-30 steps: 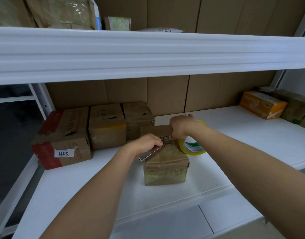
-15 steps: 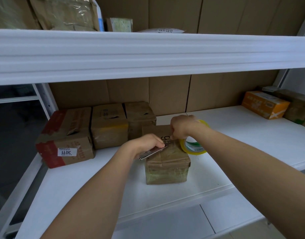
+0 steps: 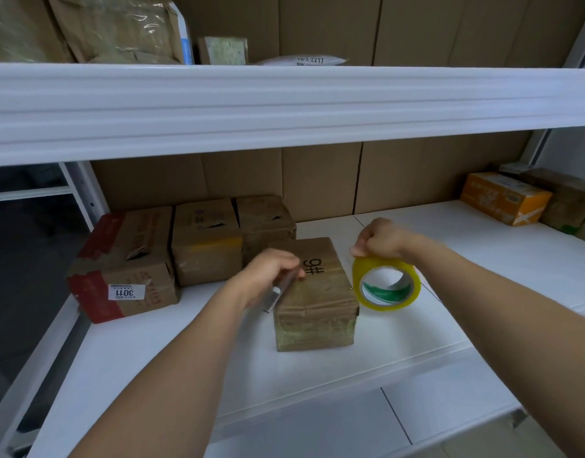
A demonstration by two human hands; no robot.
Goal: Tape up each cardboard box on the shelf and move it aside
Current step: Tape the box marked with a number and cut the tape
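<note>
Both hands are busy: my left hand (image 3: 271, 272) curls round a metal box cutter (image 3: 279, 290) at the left top edge of the cardboard box marked 9# (image 3: 314, 294), which sits mid-shelf (image 3: 483, 246). My right hand (image 3: 380, 240) pinches the yellow tape roll (image 3: 386, 283), upright just right of that box, with three taped boxes (image 3: 205, 241) far left.

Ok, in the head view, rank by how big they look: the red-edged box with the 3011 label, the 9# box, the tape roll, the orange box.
1. Red-edged box
2. 9# box
3 and 4. Tape roll and orange box: alike; the orange box stands farther off, so unsure.
</note>
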